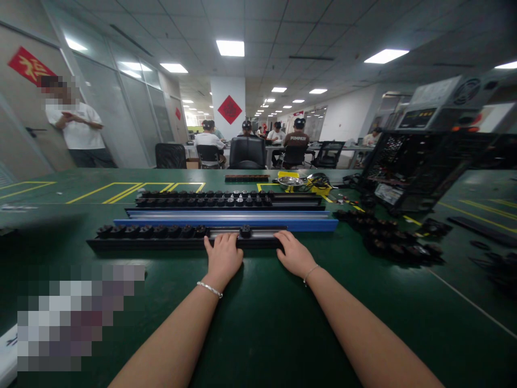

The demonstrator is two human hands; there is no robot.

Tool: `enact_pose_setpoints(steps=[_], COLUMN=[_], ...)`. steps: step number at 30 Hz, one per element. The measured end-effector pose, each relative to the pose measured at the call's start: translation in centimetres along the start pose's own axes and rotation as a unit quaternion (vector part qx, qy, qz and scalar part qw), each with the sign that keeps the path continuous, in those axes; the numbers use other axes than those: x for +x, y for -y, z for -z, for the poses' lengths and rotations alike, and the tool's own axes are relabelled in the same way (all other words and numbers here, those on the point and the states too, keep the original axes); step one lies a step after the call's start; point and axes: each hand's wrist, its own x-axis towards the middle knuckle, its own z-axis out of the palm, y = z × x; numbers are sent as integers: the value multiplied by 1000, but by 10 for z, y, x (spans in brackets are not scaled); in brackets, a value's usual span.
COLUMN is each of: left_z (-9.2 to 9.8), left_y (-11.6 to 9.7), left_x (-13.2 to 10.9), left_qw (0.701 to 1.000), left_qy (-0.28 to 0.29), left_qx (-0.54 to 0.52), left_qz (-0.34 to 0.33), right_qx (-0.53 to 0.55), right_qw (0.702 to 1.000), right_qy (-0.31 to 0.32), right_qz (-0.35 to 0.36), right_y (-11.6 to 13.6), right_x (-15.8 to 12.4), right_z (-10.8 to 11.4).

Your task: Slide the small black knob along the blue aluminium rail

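Note:
A long black rail (161, 243) lies crosswise on the table in front of me. Several small black socket-like pieces (146, 230) sit in a row along its left part, and one single black piece (245, 231) stands apart between my hands. My left hand (223, 256) is closed over the rail's near edge, thumb to the left and fingers reaching into the channel. Near the right end, my right hand (294, 254) curls its fingers over the same rail. The fingertips of both hands are partly hidden.
Behind the rail lie a blue rail (226, 221) and another black rail with several pieces (205, 202). Loose black parts (398, 237) are heaped on the right, near an open computer case (404, 167). A metal bowl (291, 182) is farther back. People sit beyond.

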Motion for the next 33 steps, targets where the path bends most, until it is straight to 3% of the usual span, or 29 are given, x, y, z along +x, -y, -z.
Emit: enact_pose_setpoints(steps=[33], left_z=[1], left_y=[-3], left_x=[0], left_qw=[1000], left_qy=[21], left_qx=[18], left_qz=[-15], right_qx=[-37], right_qw=[998], right_qy=[-31], right_qz=[31], right_y=[-4], right_x=[2], right_z=[-3])
